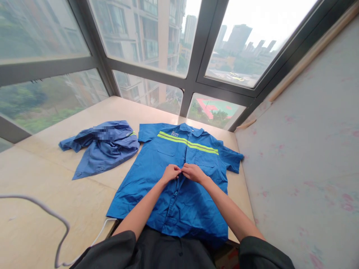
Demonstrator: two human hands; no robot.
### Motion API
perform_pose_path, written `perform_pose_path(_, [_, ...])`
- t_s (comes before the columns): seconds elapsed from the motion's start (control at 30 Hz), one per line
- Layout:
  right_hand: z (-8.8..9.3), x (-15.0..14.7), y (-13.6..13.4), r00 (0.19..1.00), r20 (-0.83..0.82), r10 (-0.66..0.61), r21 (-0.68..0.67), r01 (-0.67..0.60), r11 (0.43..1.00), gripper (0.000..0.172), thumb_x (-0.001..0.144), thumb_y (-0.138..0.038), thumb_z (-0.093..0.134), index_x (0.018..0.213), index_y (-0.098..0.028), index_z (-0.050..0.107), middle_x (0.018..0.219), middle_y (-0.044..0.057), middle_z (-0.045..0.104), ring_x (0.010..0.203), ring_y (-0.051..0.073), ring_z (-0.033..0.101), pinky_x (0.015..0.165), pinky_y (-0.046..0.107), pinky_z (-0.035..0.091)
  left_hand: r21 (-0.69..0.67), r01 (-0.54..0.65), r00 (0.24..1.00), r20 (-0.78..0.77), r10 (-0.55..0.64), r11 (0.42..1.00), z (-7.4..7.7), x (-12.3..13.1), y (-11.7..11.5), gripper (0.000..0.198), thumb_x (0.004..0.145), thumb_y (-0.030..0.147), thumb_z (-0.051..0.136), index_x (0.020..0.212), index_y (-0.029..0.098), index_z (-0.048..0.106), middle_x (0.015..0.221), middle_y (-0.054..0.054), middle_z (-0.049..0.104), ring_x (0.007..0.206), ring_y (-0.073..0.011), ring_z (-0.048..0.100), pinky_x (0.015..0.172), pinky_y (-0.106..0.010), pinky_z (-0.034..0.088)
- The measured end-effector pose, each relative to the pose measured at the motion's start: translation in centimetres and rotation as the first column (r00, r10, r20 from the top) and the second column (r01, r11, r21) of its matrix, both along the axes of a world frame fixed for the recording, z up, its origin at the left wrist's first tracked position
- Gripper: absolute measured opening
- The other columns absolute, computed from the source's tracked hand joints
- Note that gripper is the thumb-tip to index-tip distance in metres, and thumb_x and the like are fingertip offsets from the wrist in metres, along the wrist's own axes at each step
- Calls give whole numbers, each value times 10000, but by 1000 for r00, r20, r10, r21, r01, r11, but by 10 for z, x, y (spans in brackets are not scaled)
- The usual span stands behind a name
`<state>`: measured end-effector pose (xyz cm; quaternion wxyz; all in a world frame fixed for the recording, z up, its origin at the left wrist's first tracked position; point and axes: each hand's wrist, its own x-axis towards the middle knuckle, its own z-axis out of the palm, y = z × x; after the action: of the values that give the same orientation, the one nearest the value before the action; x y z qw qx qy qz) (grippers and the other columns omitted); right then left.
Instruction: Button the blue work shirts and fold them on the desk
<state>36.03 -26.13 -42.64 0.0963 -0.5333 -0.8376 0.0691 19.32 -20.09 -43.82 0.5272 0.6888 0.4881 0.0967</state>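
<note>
A blue short-sleeved work shirt (157, 179) lies spread face up before me, its collar toward the window and a yellow-green reflective stripe (196, 145) across the chest. My left hand (171, 172) and my right hand (193, 172) meet at the front placket, around the middle of the shirt. Both pinch the placket cloth with their fingertips nearly touching. Whatever button lies between the fingers is hidden. Below the hands a button (176, 193) shows on the placket, and another button (183, 158) sits just above them.
A second, crumpled blue shirt (109, 149) lies to the left on the pale tabletop (36, 168). A white cable (63, 220) curls at the lower left. Windows with dark frames (192, 71) stand behind, and a flowered wall (303, 149) borders the right side.
</note>
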Motion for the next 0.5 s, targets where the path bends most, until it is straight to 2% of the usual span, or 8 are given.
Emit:
perform_pose_path(0.07, [-5,0,1,1000,-10,-10,16,10,1000,166,935,-210,521,908,-191,684,854,37,609,734,129,552,647,212,365,-91,-33,999,40,36,995,-3,-1,2,114,813,221,662,815,124,721,552,1,636,522,-115,634,519,-191,487])
perform_pose_path(0.2, [-11,3,-3,999,-22,-25,42,26,999,229,961,-235,485,988,-218,711,873,40,619,738,134,554,656,217,382,-207,-78,989,106,102,975,-5,-2,3,110,794,224,702,792,114,711,542,11,620,471,-85,598,461,-161,453])
perform_pose_path(0.37, [-22,8,-10,988,-138,-61,89,74,993,302,978,-264,447,1081,-269,731,878,46,630,755,143,568,678,226,424,-273,-116,975,153,162,955,-6,-3,3,106,787,216,718,785,111,708,557,11,623,462,-71,580,441,-151,438])
perform_pose_path(0.5, [-32,6,-14,968,-233,-87,112,116,987,335,989,-282,419,1087,-262,740,888,60,638,783,157,585,709,251,462,-300,-125,969,170,182,946,-5,-4,4,131,774,237,743,762,113,705,541,14,617,454,-71,570,437,-156,441])
